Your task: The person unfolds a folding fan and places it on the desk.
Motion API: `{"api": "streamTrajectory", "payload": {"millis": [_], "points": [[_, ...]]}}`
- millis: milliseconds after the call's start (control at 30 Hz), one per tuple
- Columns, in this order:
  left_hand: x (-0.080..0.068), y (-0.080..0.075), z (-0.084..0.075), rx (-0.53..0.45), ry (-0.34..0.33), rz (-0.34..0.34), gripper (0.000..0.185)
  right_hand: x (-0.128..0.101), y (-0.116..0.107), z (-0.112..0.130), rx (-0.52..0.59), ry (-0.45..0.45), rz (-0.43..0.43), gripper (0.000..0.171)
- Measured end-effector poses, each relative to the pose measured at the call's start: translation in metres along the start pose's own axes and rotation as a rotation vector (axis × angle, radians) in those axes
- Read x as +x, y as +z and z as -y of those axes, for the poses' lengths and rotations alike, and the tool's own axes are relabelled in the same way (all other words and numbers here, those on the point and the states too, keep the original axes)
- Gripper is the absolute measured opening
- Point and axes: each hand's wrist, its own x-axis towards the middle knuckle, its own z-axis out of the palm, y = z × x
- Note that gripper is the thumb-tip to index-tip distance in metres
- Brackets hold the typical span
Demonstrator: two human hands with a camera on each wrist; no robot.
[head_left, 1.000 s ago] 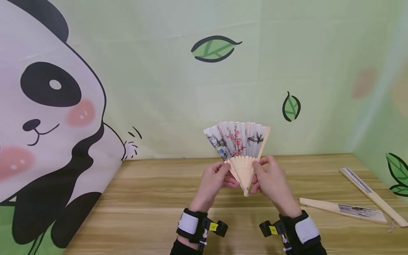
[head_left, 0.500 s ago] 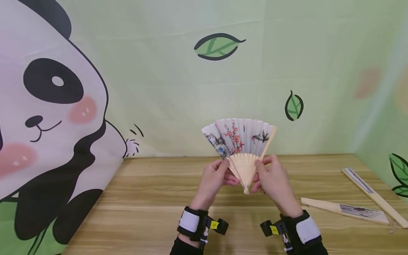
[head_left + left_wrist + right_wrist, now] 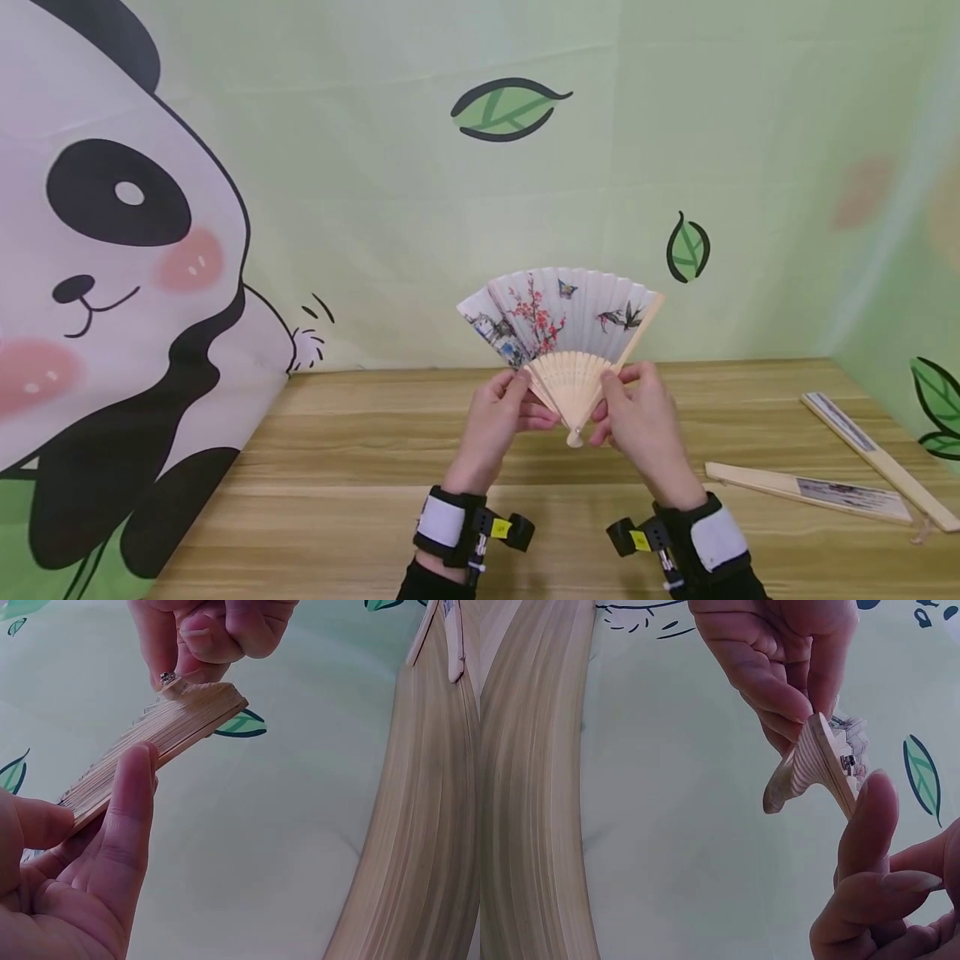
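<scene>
A folding fan (image 3: 573, 317) is spread part way in the middle of the head view, held up above the table. Its white leaf carries red blossoms, a butterfly and a dark bird; the ribs are pale wood. My left hand (image 3: 497, 417) pinches the left edge of the ribs with thumb and fingers. On the other edge my right hand (image 3: 637, 421) grips the right guard stick the same way. Both wrist views show the stacked rib ends (image 3: 165, 724) from below, and the pivot end (image 3: 810, 761) juts out between the two hands.
Two folded fans lie at the table's right: one folded fan (image 3: 810, 493) nearer me, another folded fan (image 3: 873, 458) slanting behind it, their ends close together. The wooden table (image 3: 337, 500) meets a green backdrop (image 3: 375, 208) printed with a panda and leaves.
The fan has spread wider, its right edge swinging right and its left edge slightly left, and a printed butterfly now shows. Both hands keep their grip. The folded fans stay put.
</scene>
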Motion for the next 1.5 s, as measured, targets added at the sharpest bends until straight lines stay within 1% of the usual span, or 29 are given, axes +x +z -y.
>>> {"api": "streamTrajectory", "payload": {"millis": [167, 367, 533, 700, 867, 1133, 1300, 1500], "points": [[0.0018, 0.0011, 0.0008, -0.023, 0.016, -0.011, 0.031, -0.0001, -0.0006, 0.0015, 0.022, -0.008, -0.016, 0.029], [0.0025, 0.0032, 0.0018, -0.041, 0.031, -0.006, 0.032, 0.0003, -0.0025, 0.0002, 0.027, -0.003, -0.047, 0.032], [0.0018, 0.0015, 0.0013, -0.046, 0.046, -0.017, 0.033, 0.002, 0.0002, -0.0007, 0.063, 0.0, -0.062, 0.031], [0.0019, -0.0009, 0.0012, -0.05, 0.055, -0.013, 0.034, 0.0024, 0.0024, -0.0002, 0.094, 0.009, -0.075, 0.028], [-0.0008, -0.0024, 0.002, -0.047, 0.056, -0.028, 0.033, 0.0004, 0.003, 0.0002, 0.15, 0.033, -0.06, 0.027], [0.002, 0.0006, 0.0016, -0.066, 0.086, -0.017, 0.033, 0.0017, 0.0014, 0.0016, 0.177, 0.013, -0.074, 0.027], [0.0018, -0.0001, 0.0013, -0.073, 0.086, -0.027, 0.033, 0.0015, 0.0029, 0.002, 0.201, 0.021, -0.078, 0.024], [0.0015, -0.001, 0.001, -0.078, 0.093, -0.034, 0.034, 0.0006, 0.0024, 0.0031, 0.266, 0.034, -0.071, 0.02]]}}
